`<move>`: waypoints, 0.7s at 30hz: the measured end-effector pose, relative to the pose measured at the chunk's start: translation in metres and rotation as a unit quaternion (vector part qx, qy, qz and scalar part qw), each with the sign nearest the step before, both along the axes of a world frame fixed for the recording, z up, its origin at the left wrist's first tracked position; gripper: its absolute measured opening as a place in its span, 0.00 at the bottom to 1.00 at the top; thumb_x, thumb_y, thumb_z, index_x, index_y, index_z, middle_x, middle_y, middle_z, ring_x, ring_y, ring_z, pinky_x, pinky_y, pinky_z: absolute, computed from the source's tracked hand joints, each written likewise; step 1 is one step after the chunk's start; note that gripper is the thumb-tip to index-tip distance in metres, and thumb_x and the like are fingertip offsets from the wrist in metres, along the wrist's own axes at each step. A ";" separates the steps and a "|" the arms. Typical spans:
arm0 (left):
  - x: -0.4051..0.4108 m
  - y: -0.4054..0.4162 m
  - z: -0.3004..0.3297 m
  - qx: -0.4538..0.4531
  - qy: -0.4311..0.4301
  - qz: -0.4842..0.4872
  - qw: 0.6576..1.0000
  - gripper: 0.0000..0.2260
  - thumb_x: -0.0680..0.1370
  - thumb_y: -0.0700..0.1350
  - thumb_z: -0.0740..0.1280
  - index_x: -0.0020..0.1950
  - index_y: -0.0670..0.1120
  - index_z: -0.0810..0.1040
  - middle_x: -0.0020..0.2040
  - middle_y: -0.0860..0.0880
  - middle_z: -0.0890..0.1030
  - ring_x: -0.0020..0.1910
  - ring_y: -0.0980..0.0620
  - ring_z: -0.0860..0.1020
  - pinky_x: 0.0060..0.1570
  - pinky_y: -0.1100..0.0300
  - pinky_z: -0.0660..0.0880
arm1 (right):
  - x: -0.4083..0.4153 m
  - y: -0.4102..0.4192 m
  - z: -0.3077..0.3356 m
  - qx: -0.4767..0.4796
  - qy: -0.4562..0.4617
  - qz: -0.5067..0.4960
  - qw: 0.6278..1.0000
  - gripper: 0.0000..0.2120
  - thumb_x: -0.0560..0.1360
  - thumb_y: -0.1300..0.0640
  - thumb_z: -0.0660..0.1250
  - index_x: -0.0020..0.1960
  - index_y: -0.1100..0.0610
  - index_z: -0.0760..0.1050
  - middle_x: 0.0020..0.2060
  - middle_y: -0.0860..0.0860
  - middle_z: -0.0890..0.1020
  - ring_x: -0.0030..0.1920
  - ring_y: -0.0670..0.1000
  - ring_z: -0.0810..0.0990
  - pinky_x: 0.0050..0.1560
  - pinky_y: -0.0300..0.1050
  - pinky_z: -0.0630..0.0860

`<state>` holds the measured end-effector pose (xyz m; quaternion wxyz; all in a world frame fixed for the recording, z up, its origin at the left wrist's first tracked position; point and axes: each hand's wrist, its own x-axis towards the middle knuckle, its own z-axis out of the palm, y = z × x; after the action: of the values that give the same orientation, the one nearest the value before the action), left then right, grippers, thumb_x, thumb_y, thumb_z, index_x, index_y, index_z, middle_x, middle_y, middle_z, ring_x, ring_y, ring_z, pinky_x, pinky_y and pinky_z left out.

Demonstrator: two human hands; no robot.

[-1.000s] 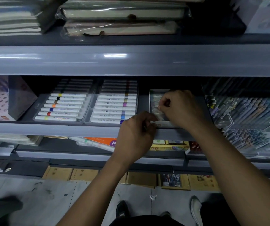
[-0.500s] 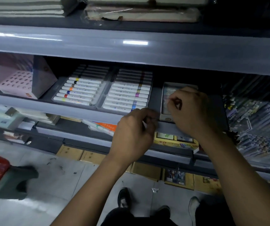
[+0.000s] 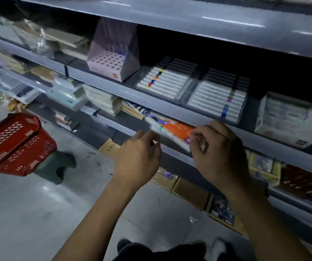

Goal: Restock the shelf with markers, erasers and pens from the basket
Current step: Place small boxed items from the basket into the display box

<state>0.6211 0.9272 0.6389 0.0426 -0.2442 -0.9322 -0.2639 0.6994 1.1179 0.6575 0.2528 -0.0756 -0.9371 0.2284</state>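
Hands: left hand (image 3: pixel 139 157) and right hand (image 3: pixel 217 153) loosely curled, contents indiscernible; basket (image 3: pixel 13 146) cropped left, blurred.

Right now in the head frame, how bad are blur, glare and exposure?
Head view: dim overall; motion blur smears the left shelves and the red perforated plastic basket; white streaks of glare on the grey metal shelf edge; the recess behind the white markers in clear trays is near black; wide-angle tilt slants the shelves; left hand and right hand are fairly sharp.

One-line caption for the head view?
Both hands hover, fingers curled, before marker trays; red basket at left.
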 end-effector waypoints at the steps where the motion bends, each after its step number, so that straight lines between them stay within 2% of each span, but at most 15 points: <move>1: -0.004 -0.020 -0.002 -0.008 0.001 0.006 1.000 0.09 0.81 0.49 0.63 0.57 0.52 0.81 0.48 0.52 0.80 0.41 0.51 0.78 0.37 0.55 0.75 | -0.006 -0.019 -0.006 0.003 -0.018 0.010 1.000 0.06 0.79 0.55 0.69 0.49 0.58 0.80 0.52 0.54 0.79 0.54 0.57 0.82 0.46 0.48 0.82; 4: -0.014 -0.089 -0.008 -0.023 0.005 0.041 0.999 0.07 0.81 0.48 0.64 0.55 0.50 0.81 0.48 0.52 0.80 0.41 0.50 0.79 0.36 0.55 0.75 | -0.030 -0.079 -0.024 0.001 -0.083 0.050 0.995 0.06 0.79 0.53 0.70 0.52 0.56 0.80 0.53 0.53 0.78 0.53 0.55 0.79 0.46 0.52 0.82; 7: -0.024 -0.162 -0.019 -0.035 -0.012 0.104 0.994 0.08 0.82 0.49 0.65 0.58 0.51 0.80 0.51 0.51 0.81 0.43 0.48 0.80 0.35 0.56 0.72 | -0.058 -0.142 -0.043 0.013 -0.164 0.084 0.983 0.09 0.80 0.49 0.68 0.54 0.53 0.80 0.51 0.50 0.77 0.50 0.51 0.77 0.45 0.52 0.80; 10: -0.033 -0.236 -0.031 -0.050 -0.047 0.172 0.983 0.10 0.82 0.51 0.64 0.60 0.52 0.80 0.55 0.51 0.81 0.49 0.46 0.81 0.40 0.53 0.77 | -0.087 -0.203 -0.059 0.023 -0.211 0.112 0.971 0.09 0.80 0.48 0.66 0.54 0.54 0.79 0.51 0.52 0.76 0.49 0.54 0.78 0.46 0.48 0.75; 13: -0.037 -0.307 -0.041 -0.059 -0.072 0.228 0.969 0.10 0.82 0.51 0.64 0.61 0.51 0.79 0.56 0.50 0.81 0.51 0.44 0.81 0.44 0.49 0.80 | -0.115 -0.262 -0.071 0.036 -0.257 0.151 0.954 0.11 0.81 0.47 0.64 0.56 0.52 0.79 0.53 0.52 0.77 0.49 0.55 0.78 0.48 0.51 0.78; 21: -0.043 -0.443 -0.065 -0.078 -0.129 0.364 0.919 0.12 0.82 0.52 0.64 0.63 0.51 0.80 0.58 0.49 0.82 0.53 0.44 0.81 0.48 0.51 0.80 | -0.181 -0.389 -0.088 0.070 -0.299 0.261 0.915 0.14 0.80 0.45 0.62 0.59 0.49 0.80 0.56 0.48 0.78 0.49 0.51 0.77 0.48 0.48 0.77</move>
<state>0.5781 0.4839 0.5741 -0.0044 0.1454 -0.9718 -0.1856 0.5189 0.7290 0.5692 -0.1032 0.1245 -0.9689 0.1871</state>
